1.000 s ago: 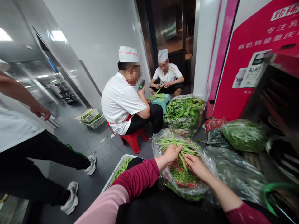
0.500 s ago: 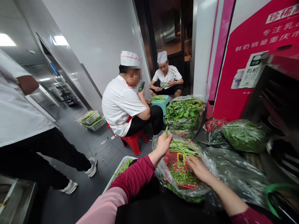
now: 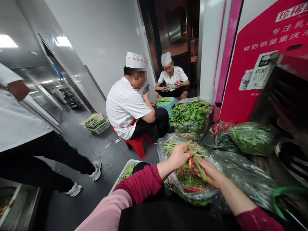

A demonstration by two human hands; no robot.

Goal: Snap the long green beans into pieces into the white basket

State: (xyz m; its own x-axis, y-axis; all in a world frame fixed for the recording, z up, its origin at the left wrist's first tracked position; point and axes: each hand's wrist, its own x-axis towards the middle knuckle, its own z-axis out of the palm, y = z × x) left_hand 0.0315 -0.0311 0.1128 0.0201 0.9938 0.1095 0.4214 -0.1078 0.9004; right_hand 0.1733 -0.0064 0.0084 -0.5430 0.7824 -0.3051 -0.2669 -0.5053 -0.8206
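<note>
My left hand (image 3: 180, 155) is closed on green bean pods, with one pod's end poking up past the fingers. Close beside it on the right, my right hand (image 3: 209, 170) grips a green bean (image 3: 199, 168) that slants down across its fingers. Both hands are over an open clear plastic bag (image 3: 166, 146). Long green beans (image 3: 168, 147) lie at the back of the bag, and short chopped green pieces (image 3: 189, 178) lie on something red in front. The yellow-framed object there is mostly hidden by the hands.
A white basket (image 3: 115, 183) of beans is at lower left. A person on a red stool (image 3: 139, 146) and another crouching person (image 3: 172, 78) are ahead. A standing person is at left. Bagged leafy greens (image 3: 191, 114) and a greens bag (image 3: 252, 138) lie beyond and right.
My left hand has moved right and down, and my right hand has risen slightly; they are now close together. The bean at my right hand now hangs downward. The standing person has shifted slightly.
</note>
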